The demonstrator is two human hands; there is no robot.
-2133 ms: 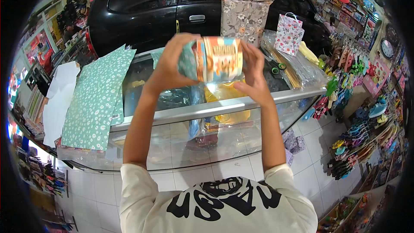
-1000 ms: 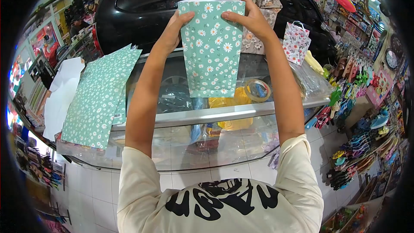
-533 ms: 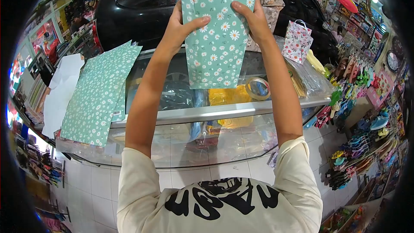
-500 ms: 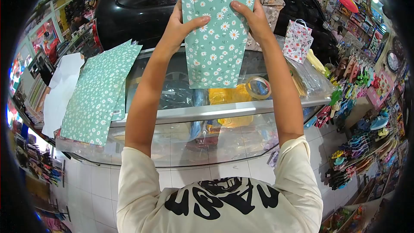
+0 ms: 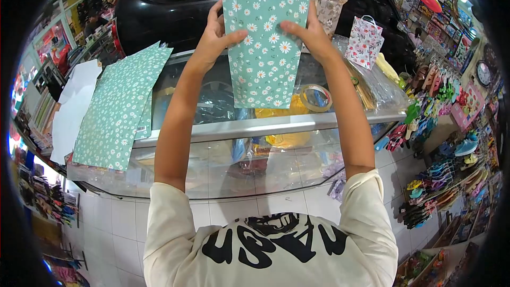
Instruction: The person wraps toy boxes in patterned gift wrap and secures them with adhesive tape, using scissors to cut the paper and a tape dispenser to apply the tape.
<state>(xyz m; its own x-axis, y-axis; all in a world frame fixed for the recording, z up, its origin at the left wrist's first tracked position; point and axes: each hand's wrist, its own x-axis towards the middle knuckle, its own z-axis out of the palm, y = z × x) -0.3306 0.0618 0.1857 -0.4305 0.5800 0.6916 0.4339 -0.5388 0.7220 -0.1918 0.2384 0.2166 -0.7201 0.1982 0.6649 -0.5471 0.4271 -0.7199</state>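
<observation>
Both hands hold a green daisy-print bag (image 5: pixel 264 42) upright in the air above the glass counter (image 5: pixel 276 125). The left hand (image 5: pixel 215 34) grips its left edge, thumb across the front; the right hand (image 5: pixel 311 34) grips the right edge. A tape roll (image 5: pixel 315 98) lies on the counter below, and wrapping paper (image 5: pixel 119 106) lies far left.

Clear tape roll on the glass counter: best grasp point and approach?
Probably pinch the ring wall of the clear tape roll from above, one finger in the open core, thumb outside. It lies roughly flat on the glass counter, core facing up.
</observation>
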